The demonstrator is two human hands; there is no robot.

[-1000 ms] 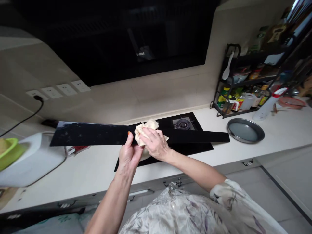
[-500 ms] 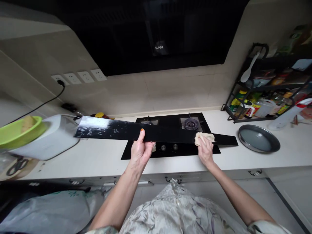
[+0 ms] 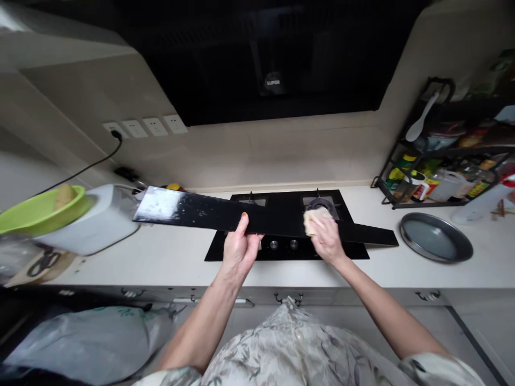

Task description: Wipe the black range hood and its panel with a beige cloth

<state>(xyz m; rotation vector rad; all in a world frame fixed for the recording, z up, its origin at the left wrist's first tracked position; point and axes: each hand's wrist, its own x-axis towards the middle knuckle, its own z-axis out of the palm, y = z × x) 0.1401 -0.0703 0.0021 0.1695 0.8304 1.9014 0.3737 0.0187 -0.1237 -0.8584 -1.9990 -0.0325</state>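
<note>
Bowl (image 3: 38,209), green, is sitting far left on top of a white appliance (image 3: 100,217), out of the working area. Sockets (image 3: 145,127) are running along the wall above it, with one cord plugged in.

Panel (image 3: 225,214), long and black, is hanging flat over the stove (image 3: 287,214), clear of the counter (image 3: 169,257), so both faces are reachable. Its left end is carrying a whitish smear; the rest is looking glossy.

Left hand (image 3: 239,249) is gripping the panel's near edge around the middle, thumb on top and fingers underneath, probably near the balance point so one hand is enough to carry it.

Right hand (image 3: 326,241) is closed on a cloth (image 3: 313,220), pressing it onto the panel's top face right of centre, above the right burner (image 3: 322,203). The panel's narrow right tip is sticking out past the stove.

Pan (image 3: 436,244), round and grey, is lying on the counter further right, apart from the panel. Rack (image 3: 442,155) with bottles and jars is standing at the back right corner.
</note>
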